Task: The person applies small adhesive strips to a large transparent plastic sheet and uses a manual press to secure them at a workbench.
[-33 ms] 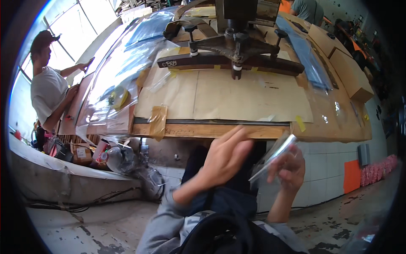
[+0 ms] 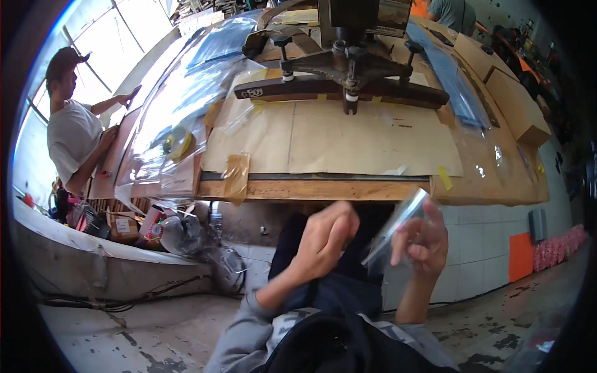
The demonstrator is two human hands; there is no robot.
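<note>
My right hand (image 2: 426, 245) holds a piece of clear plastic film (image 2: 398, 227) in front of the table edge. Its fingers are bent behind and beside the film, and a bright reflection runs along it. To the left of the film, and apart from it, is my left hand (image 2: 326, 239). Those fingers are curled in and slightly blurred, so whatever may be inside them is hidden. Beyond both hands lies a tan paper sheet (image 2: 348, 143) on the worktable (image 2: 311, 188), with brown tape (image 2: 237, 178) hanging over the wooden front edge.
A dark metal press bar (image 2: 342, 92) with knobs stands over the sheet. Clear plastic (image 2: 165, 146) and a yellow tape roll (image 2: 180, 142) lie at left. Another person (image 2: 74, 130) works at the left side. Cardboard boxes (image 2: 519, 109) stand at right, plastic bottles (image 2: 180, 233) lower left.
My left hand has drawn back slightly toward me and its fingers have curled in. The film in my right hand has shifted and tilted slightly.
</note>
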